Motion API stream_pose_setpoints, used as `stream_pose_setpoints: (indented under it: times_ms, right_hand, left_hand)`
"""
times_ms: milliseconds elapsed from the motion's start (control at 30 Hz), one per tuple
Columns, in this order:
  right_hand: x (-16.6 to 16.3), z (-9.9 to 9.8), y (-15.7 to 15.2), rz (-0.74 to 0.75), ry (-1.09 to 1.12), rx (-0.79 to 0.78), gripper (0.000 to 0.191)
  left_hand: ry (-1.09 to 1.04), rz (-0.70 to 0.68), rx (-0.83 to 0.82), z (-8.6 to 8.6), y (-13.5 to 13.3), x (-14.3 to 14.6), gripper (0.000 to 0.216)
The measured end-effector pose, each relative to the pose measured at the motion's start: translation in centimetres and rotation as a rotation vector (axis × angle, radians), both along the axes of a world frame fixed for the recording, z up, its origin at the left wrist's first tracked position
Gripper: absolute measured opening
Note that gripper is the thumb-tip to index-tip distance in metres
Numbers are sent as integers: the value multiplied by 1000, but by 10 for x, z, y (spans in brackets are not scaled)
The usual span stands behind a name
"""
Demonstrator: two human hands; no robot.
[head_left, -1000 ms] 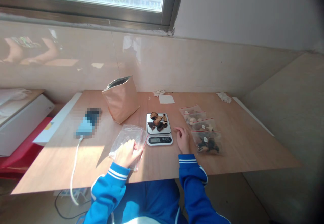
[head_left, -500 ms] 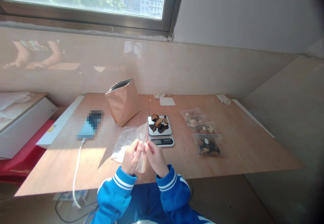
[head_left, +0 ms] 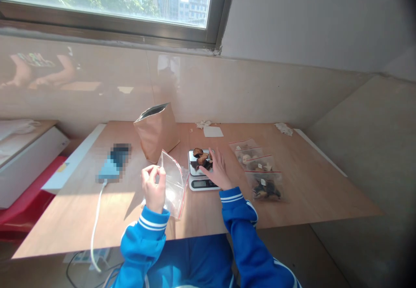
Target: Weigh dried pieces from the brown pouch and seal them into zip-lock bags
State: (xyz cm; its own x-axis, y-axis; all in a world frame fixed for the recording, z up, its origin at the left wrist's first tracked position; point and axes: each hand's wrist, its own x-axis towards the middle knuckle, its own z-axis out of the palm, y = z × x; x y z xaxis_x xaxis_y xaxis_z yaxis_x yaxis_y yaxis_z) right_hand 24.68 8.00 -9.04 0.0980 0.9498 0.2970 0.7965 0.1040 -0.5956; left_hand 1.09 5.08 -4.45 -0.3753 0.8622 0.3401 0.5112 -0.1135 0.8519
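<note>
My left hand (head_left: 152, 188) pinches the rim of a clear zip bag (head_left: 173, 181) with a red seal and holds it up, open, just left of a small digital scale (head_left: 202, 183). Dark dried pieces (head_left: 200, 158) lie heaped on the scale's pan. My right hand (head_left: 218, 169) reaches over the pan with its fingers curled onto the dried pieces. More flat clear bags lie under the raised one on the wooden table (head_left: 308, 192).
A brown paper pouch (head_left: 156, 131) stands open behind the scale. Several filled zip bags (head_left: 260, 168) lie in a row to the right. A blurred device with a white cable (head_left: 112, 162) sits at left. Paper scraps (head_left: 212, 131) lie near the wall.
My hands were together on the bag's seal; now the left holds the bag up and open alone. The right hand has moved forward onto the dried pieces on the scale.
</note>
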Motion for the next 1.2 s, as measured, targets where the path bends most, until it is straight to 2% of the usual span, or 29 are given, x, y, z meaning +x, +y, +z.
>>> stream_pose_setpoints:
  times_ms: [100,267,367,533,633,700,767,833,900,1000,1100,1200]
  right_hand:
    - [8,-18,14,63,-40,-20,77]
    - [14,-24,9,73,37,155,48]
    - [15,-20,2,-9,30,185,36]
    - [17,-10,-5,-209,10,176,32]
    - [16,10,-6,-365,154,142,40]
    - [10,33,-7,-412,395,82,50]
    - [-4,62,-9,-333,724,-24,59]
    - [-23,89,-11,-150,1004,-174,64]
    - [-44,107,-12,11,1087,-308,63]
    - [-70,114,-10,30,873,-366,56]
    - [-84,108,-8,-41,505,-292,47]
    - [-90,106,-11,-9,270,-221,40]
  left_hand:
    - [-24,16,15,-2,4,3,31]
    - [-53,-8,-3,-6,7,6,30]
    - [-52,-15,-22,-7,6,8,30]
    - [-88,-36,-43,-4,3,13,30]
    - [-81,-60,-11,-5,4,15,31]
    - [-44,-78,36,-7,6,17,31]
    - [-8,-104,85,-10,9,21,30]
    - [11,-141,120,-11,11,26,29]
    - [20,-176,141,-12,13,31,28]
    - [13,-186,166,-12,12,37,27]
    - [-8,-165,180,-13,10,41,29]
    - [-46,-140,171,-16,8,43,30]
